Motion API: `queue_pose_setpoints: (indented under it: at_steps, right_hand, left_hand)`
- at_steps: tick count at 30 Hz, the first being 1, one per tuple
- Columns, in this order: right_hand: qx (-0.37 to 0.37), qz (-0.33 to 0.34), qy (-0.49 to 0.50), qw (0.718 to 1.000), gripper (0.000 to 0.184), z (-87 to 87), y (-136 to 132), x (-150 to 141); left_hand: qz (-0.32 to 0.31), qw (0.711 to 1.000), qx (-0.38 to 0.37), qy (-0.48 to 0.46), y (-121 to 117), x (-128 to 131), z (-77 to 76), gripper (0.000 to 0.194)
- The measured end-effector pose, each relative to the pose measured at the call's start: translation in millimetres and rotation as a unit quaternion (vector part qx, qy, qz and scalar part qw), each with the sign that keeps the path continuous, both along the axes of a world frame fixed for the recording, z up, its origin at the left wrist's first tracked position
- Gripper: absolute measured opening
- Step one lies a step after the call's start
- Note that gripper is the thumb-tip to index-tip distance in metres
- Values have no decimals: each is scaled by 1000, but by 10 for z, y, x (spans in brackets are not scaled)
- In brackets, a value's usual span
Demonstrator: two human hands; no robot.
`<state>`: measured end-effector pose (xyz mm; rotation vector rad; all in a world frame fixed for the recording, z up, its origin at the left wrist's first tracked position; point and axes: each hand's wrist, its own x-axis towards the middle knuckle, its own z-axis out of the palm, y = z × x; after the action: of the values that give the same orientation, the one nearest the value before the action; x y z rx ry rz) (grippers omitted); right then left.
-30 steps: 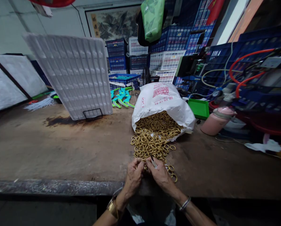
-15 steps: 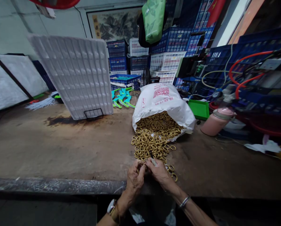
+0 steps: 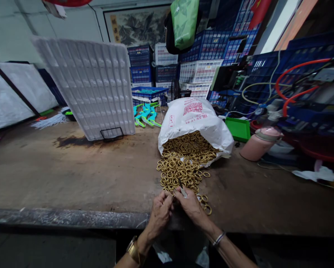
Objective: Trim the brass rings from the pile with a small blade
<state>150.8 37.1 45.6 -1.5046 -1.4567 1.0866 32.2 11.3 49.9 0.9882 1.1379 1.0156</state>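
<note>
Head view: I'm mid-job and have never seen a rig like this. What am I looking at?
There is no machine here: these are a person's own bare hands, seen from a camera worn on the head, looking forward and down. On the brown table, a white sack lies with its mouth towards the person, and gold-coloured rings spill out of it. The right hand holds a slim tool; its exact kind is unclear. The left hand is close beside it, fingers curled; whether it grips a ring is too small to tell. Beyond, a pale ridged panel stands left of the sack, a pink bottle right.
</note>
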Motion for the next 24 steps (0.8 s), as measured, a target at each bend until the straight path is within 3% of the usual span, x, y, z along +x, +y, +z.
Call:
queue_pose_setpoints:
  at_steps: [7,12,17,24]
  right_hand:
    - [4,4,-18,1000,23,-53,13,21]
    - [59,19,-75,995,25,3,-23,70]
    - [120,120,-228,959,22,61,-114,68]
    - [168,135,-317,924,35,100,-156,15]
  left_hand:
    - [1,1000,-10,-9,-4,-3,-42,30]
    - [22,999,37,-6,-31,-16,-20,34]
    - [30,995,98,-16,-41,-30,41,33]
    - [42,992,118,-7,-69,-57,35,35]
